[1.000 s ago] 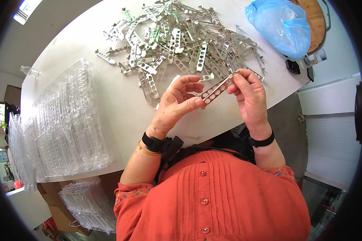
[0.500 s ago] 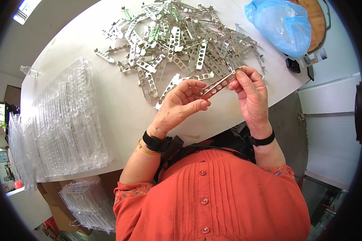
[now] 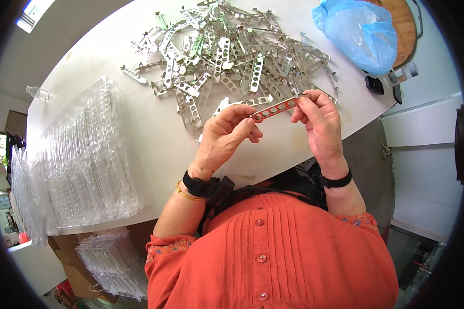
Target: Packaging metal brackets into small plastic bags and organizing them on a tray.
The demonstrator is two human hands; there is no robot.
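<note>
Between my two hands, above the near part of the table, is a narrow metal bracket (image 3: 277, 108) with a row of round holes. It reflects red from the shirt. My left hand (image 3: 227, 129) pinches its left end between thumb and fingers. The thumb and fingers of my right hand (image 3: 320, 118) close on the other end, which sits slightly higher. Just beyond my hands lies a large loose pile of similar silvery perforated brackets (image 3: 226, 54), some with a greenish sheen.
Clear plastic trays (image 3: 90, 159) are stacked on the white table (image 3: 157, 154) at the left, with more trays (image 3: 113, 262) below the edge. A blue plastic bag (image 3: 363, 38), a small black object (image 3: 375, 85) and a round wooden board (image 3: 403, 31) are at the far right.
The bracket has turned nearer to level, its right end lowering slightly. My left fingers have closed round its left end; before, they were looser and more spread.
</note>
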